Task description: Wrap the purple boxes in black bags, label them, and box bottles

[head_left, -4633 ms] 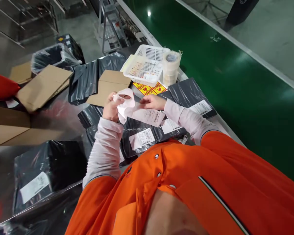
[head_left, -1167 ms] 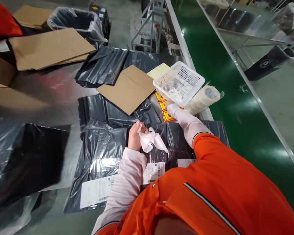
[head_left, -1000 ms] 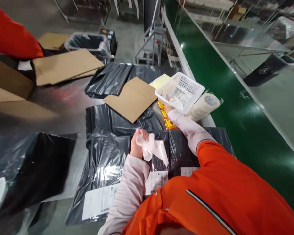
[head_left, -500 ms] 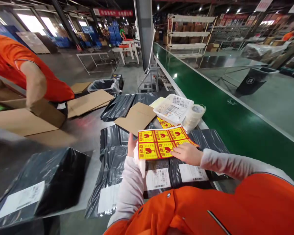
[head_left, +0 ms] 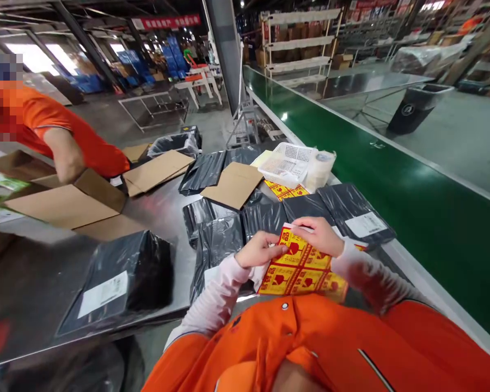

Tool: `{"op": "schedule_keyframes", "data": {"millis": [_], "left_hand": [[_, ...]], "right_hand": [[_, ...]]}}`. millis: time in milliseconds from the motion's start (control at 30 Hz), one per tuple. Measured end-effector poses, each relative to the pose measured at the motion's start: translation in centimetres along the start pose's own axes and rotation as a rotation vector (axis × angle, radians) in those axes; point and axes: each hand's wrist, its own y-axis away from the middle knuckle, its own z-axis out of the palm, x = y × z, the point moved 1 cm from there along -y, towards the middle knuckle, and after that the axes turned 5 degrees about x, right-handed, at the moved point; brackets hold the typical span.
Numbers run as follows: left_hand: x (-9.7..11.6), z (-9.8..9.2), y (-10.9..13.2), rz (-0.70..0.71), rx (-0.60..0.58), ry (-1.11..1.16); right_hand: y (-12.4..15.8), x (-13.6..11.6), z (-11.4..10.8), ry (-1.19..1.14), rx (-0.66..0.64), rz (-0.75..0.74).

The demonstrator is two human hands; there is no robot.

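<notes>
A sheet of yellow-and-red fragile stickers [head_left: 300, 267], printed with wine glasses, is held close to my chest. My left hand [head_left: 262, 250] pinches its upper left edge between thumb and fingers. At the top edge, my right hand [head_left: 319, 235] is closed on the sheet, its fingertips near the upper left corner. Beneath and beyond my hands lie black plastic-wrapped parcels with white labels, among them one parcel [head_left: 357, 209] at the right and another parcel [head_left: 218, 239] at the left. More fragile stickers [head_left: 286, 190] lie behind them.
A white basket [head_left: 288, 163] and tape rolls [head_left: 322, 163] stand at the back beside the green conveyor [head_left: 375, 147]. Flat cardboard [head_left: 233, 184] lies left of them. A large black parcel [head_left: 126, 277] sits at the table's left front. A co-worker [head_left: 77, 130] reaches into an open carton [head_left: 65, 204].
The sticker sheet has come down and nearer to my chest, and it is now tilted. My right hand has moved from its face to its top edge. The view has shifted.
</notes>
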Motion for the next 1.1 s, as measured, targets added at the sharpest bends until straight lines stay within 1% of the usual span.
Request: {"op": "schedule_keyframes", "data": {"millis": [33,67,167,200,233,333,400,467,533,600,667,733,833,967,1033,1100], "left_hand": [[0.3,-0.4,1.2,0.018,0.027,0.002],[0.6,-0.9,2.2,0.039,0.082,0.012],[1.2,-2.5,4.7,0.128,0.315,0.024],[1.3,-2.9,5.3,0.155,0.358,0.008],[1.3,-3.1,5.7,0.179,0.37,-0.016],[1.2,-3.0,6.8,0.249,0.319,-0.087],[1.0,-2.7,7.5,0.303,0.294,-0.114],[0.5,-2.4,8.2,0.358,0.299,-0.127],[0.0,-2.0,8.7,0.431,0.311,-0.143],[-0.5,-1.3,8.8,0.514,0.324,-0.172],[-0.9,-0.3,8.8,0.564,0.335,-0.194],[-1.3,0.8,8.6,0.539,0.373,-0.189],[-1.7,2.6,8.1,0.396,0.42,-0.16],[-2.2,4.9,7.0,0.188,0.461,-0.117],[-2.4,5.8,6.4,0.13,0.475,-0.087],[-2.6,6.5,5.7,0.108,0.461,-0.068]], "right_hand": [[0.4,-0.4,0.8,-0.072,-0.004,0.049],[0.9,-0.9,1.5,-0.127,-0.004,0.086],[2.4,-2.6,3.2,-0.21,-0.032,0.134],[2.8,-3.2,3.7,-0.227,-0.05,0.141],[3.2,-3.8,4.1,-0.245,-0.067,0.146],[4.5,-5.2,5.4,-0.307,-0.109,0.148],[5.3,-5.7,6.1,-0.339,-0.1,0.14],[6.0,-5.9,6.6,-0.348,-0.075,0.106],[6.5,-5.9,6.9,-0.334,-0.018,0.02],[6.7,-5.8,7.0,-0.28,0.053,-0.131],[6.9,-5.7,6.9,-0.186,0.12,-0.295],[7.3,-5.5,6.6,-0.069,0.165,-0.419],[8.4,-5.1,6.1,0.09,0.234,-0.493],[10.1,-4.0,5.2,0.174,0.286,-0.476],[10.8,-3.3,4.8,0.175,0.315,-0.453],[11.2,-2.6,4.4,0.165,0.332,-0.442]]}}
